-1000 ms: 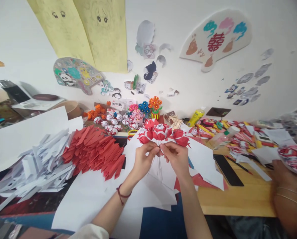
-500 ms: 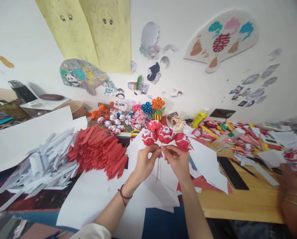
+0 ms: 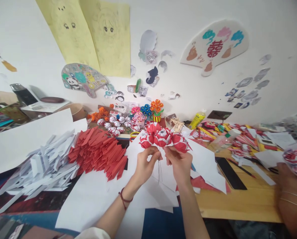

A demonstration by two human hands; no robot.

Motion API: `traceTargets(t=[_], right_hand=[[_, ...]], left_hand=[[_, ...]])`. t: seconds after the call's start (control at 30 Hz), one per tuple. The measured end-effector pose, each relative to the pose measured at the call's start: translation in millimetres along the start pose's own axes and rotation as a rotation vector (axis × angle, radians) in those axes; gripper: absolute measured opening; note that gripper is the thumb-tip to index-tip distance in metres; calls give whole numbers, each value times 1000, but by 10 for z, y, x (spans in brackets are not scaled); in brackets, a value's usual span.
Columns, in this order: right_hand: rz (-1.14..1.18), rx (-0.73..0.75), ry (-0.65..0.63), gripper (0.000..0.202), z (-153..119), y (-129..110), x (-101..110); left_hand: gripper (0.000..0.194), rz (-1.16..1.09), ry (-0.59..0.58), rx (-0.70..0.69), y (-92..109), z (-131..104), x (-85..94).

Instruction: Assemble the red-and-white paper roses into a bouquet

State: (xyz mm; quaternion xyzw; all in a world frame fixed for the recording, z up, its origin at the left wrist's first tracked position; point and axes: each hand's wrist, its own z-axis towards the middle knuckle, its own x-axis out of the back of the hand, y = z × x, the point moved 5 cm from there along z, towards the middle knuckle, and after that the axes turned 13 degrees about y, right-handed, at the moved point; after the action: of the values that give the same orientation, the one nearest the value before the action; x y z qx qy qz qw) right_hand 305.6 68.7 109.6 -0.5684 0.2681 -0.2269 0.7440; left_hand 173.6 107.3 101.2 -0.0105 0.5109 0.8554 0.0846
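Both my hands hold a small bunch of red-and-white paper flowers (image 3: 163,137) on thin wire stems (image 3: 159,171) above white paper sheets (image 3: 108,196). My left hand (image 3: 145,166) pinches the bunch just under the flower heads from the left. My right hand (image 3: 179,164) pinches it from the right. The wire stems hang down between my hands. A red cord is tied round my left wrist.
A pile of folded red paper strips (image 3: 98,152) and a pile of white strips (image 3: 44,166) lie to the left. More paper flowers (image 3: 128,121), a glue bottle (image 3: 197,119) and a black phone (image 3: 230,168) lie about. Another person's arm (image 3: 291,196) is at the right.
My hands and the flower bunch stay together; the view has shifted slightly, and my fingers have adjusted a little under the flower heads.
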Motion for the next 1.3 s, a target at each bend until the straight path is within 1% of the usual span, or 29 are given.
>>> traceTargets(t=[0.13,0.27,0.4,0.53,0.63,0.73,0.9,1.0,1.07,1.13,1.3], right_hand=[[43,-5,-26,24,-36,2,-45],[70,-11,-46,24,-20,10,-73],[104,-10,-51,25,60,-37,-104],[121,43,-15,22,203,-148,-193],[142,64,22,21,317,-154,-279],[182,23,46,19,419,-24,-337],[219,-107,76,18,558,334,-341],[224,-146,37,22,593,504,-354],[232,-173,-15,23,593,596,-383],[246,-198,-37,22,587,671,-400],[295,-200,-2,22,560,762,-390]], left_hand=[[14,-30,-3,21,-18,-20,-2],[17,-53,-4,40,-42,25,-24],[17,-52,-49,35,16,153,-74],[15,-61,-69,44,88,339,-85],[13,-63,-66,66,71,464,-78],[13,-62,-66,119,-44,538,-87],[15,-20,-66,209,-328,562,-107],[16,15,-59,227,-450,549,-113],[16,25,-49,220,-493,543,-119],[16,31,-39,211,-518,540,-126],[17,75,-23,178,-546,527,-143]])
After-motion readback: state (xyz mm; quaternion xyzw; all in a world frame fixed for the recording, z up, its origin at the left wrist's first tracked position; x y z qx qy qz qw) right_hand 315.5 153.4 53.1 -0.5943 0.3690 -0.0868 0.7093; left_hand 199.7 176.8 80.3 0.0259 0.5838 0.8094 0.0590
